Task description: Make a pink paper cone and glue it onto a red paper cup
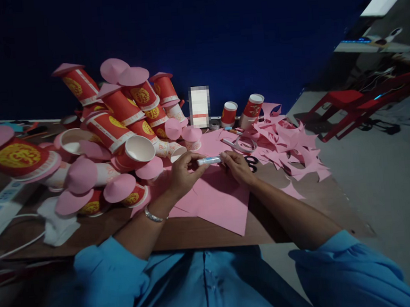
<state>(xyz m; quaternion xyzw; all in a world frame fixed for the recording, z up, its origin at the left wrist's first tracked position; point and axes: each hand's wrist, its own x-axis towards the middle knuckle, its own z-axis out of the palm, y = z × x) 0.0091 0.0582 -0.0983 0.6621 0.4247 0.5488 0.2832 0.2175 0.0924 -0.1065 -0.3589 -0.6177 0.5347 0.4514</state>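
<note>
A slim white and blue glue stick [210,160] spans the gap between my hands, lying nearly level above pink paper sheets [223,199]. My left hand [188,171] closes its fingers around the white left end. At the other end, my right hand [237,166] pinches the tube with thumb and fingers. Just right of that hand lie the black scissor handles [251,164], the rest of the scissors hidden. To the left, red paper cups with yellow print [109,130] are piled up, many topped with pink paper cones [82,175].
Pink paper scraps [289,142] heap up at the right. A roll of tape [245,144] and two upright red cups [229,114] stand behind my hands. A power strip [3,202] and white cable lie left. A red stool [339,102] is on the floor, right.
</note>
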